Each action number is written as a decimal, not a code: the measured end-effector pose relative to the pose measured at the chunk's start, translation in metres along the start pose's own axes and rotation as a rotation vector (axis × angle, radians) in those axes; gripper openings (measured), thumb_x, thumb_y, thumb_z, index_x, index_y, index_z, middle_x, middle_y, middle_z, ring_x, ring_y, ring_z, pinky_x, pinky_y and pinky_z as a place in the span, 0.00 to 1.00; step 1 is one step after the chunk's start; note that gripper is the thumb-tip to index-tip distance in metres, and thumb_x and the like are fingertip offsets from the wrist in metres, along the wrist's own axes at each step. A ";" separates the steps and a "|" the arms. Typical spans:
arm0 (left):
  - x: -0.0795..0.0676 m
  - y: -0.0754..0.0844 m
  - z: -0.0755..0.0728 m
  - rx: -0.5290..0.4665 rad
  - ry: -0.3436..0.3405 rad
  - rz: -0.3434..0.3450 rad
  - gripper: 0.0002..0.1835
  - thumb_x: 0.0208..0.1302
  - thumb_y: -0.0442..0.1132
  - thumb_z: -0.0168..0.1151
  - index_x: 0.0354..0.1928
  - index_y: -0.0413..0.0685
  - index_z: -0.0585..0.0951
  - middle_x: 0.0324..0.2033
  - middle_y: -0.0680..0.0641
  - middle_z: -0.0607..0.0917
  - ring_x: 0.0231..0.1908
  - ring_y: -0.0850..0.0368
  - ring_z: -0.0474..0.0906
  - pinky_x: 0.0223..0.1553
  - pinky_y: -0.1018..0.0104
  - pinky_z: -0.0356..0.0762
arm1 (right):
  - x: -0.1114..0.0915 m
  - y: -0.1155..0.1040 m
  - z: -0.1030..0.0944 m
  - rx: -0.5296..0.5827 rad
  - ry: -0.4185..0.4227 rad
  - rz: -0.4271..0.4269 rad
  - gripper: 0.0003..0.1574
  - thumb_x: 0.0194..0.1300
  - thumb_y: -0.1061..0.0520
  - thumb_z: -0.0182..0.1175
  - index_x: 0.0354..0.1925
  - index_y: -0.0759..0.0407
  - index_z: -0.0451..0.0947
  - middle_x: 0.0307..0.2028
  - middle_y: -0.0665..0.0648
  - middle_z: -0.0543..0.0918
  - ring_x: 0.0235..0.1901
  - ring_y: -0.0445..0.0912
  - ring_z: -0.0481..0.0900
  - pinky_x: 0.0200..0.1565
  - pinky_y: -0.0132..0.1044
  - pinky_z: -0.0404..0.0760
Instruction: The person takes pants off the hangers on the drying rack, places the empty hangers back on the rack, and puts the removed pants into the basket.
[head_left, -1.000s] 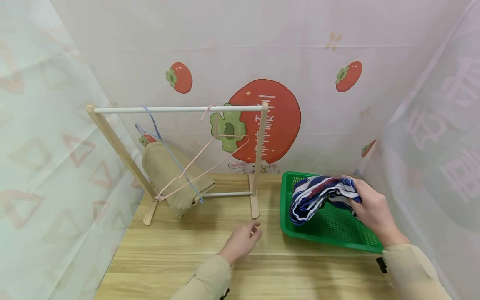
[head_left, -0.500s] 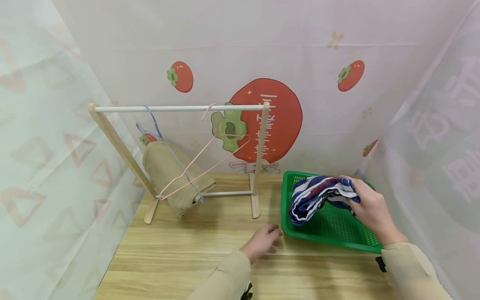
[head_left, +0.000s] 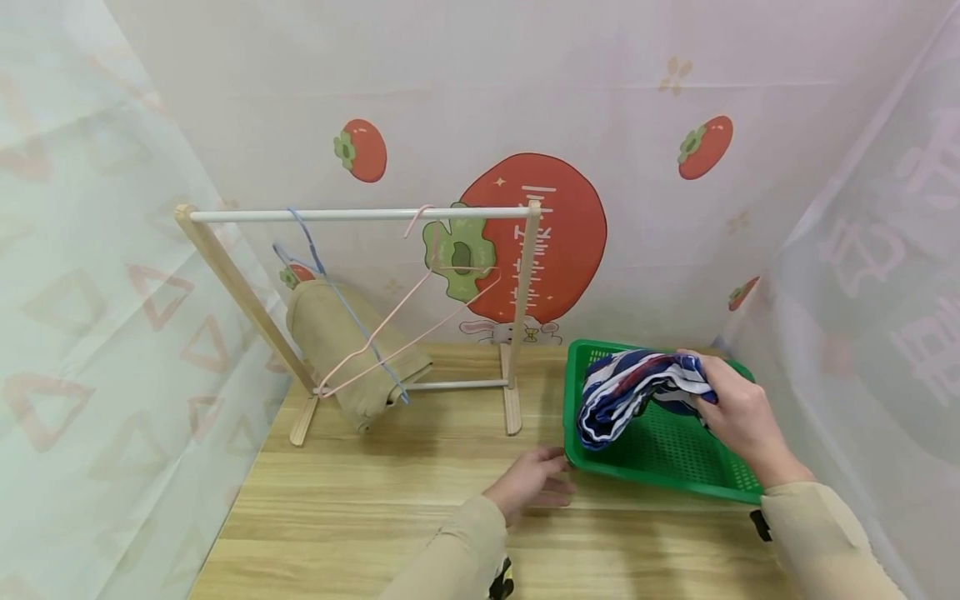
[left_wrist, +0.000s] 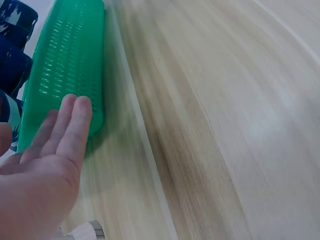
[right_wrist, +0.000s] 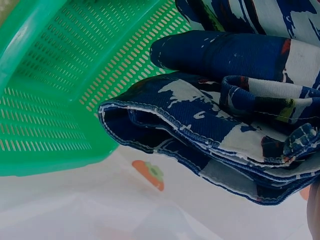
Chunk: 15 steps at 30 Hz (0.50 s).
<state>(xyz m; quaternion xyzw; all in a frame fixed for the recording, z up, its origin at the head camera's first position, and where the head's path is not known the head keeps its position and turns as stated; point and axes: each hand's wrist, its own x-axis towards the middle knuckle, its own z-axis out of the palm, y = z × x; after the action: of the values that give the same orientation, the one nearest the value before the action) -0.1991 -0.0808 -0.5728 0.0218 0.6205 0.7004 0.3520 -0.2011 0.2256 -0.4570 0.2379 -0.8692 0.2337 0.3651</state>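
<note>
My right hand (head_left: 742, 412) grips one end of a folded garment (head_left: 626, 392), blue and white with dark red streaks, over the green basket (head_left: 675, 446). In the right wrist view the folded garment (right_wrist: 195, 115) shows stitched hem edges in layers; its exact kind cannot be made out. My left hand (head_left: 528, 483) is at the basket's front left corner, fingertips right at the rim. Seen from the left wrist, that hand (left_wrist: 47, 165) has its fingers straight, overlapping the basket's perforated side (left_wrist: 75, 45), and nothing is in its palm.
Left of the basket stands a small wooden rack with a white rod (head_left: 360, 216). A blue hanger (head_left: 313, 254) and a pink hanger (head_left: 397, 311) hang from it. Behind them leans a folded beige garment (head_left: 330, 333). A printed sheet (head_left: 637, 100) forms the back wall.
My left hand has moved right across the wooden table, up to the basket's front left corner. My right hand and the folded garment have stayed in place.
</note>
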 end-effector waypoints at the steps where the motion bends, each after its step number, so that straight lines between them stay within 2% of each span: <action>1: 0.000 0.001 0.000 -0.037 -0.012 -0.004 0.28 0.80 0.41 0.50 0.73 0.32 0.64 0.60 0.36 0.78 0.56 0.36 0.81 0.55 0.46 0.82 | 0.000 0.000 0.000 0.002 0.001 -0.002 0.38 0.79 0.35 0.44 0.58 0.67 0.78 0.47 0.67 0.83 0.44 0.54 0.77 0.64 0.13 0.57; 4: 0.001 0.002 0.000 -0.114 -0.040 -0.009 0.26 0.80 0.39 0.49 0.73 0.32 0.65 0.58 0.37 0.78 0.58 0.35 0.80 0.58 0.44 0.80 | 0.000 0.001 0.000 0.004 0.001 -0.003 0.38 0.79 0.35 0.44 0.58 0.67 0.78 0.48 0.67 0.83 0.45 0.53 0.77 0.64 0.13 0.57; 6: 0.002 0.003 0.001 -0.129 -0.046 -0.008 0.26 0.80 0.38 0.48 0.73 0.32 0.65 0.57 0.38 0.78 0.59 0.34 0.79 0.58 0.43 0.79 | 0.000 0.001 0.000 0.003 0.001 -0.004 0.38 0.79 0.36 0.45 0.58 0.67 0.78 0.47 0.67 0.83 0.44 0.54 0.77 0.64 0.13 0.57; 15: 0.003 0.004 0.004 -0.131 -0.012 -0.028 0.26 0.78 0.36 0.49 0.73 0.32 0.65 0.60 0.39 0.78 0.56 0.35 0.81 0.55 0.43 0.82 | -0.001 0.002 0.000 0.012 -0.015 -0.009 0.40 0.78 0.35 0.44 0.59 0.68 0.77 0.48 0.68 0.83 0.43 0.59 0.78 0.64 0.13 0.56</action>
<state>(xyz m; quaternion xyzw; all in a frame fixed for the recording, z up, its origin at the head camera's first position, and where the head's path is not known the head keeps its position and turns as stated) -0.2014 -0.0762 -0.5697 -0.0054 0.5715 0.7344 0.3661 -0.2019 0.2271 -0.4583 0.2459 -0.8693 0.2357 0.3582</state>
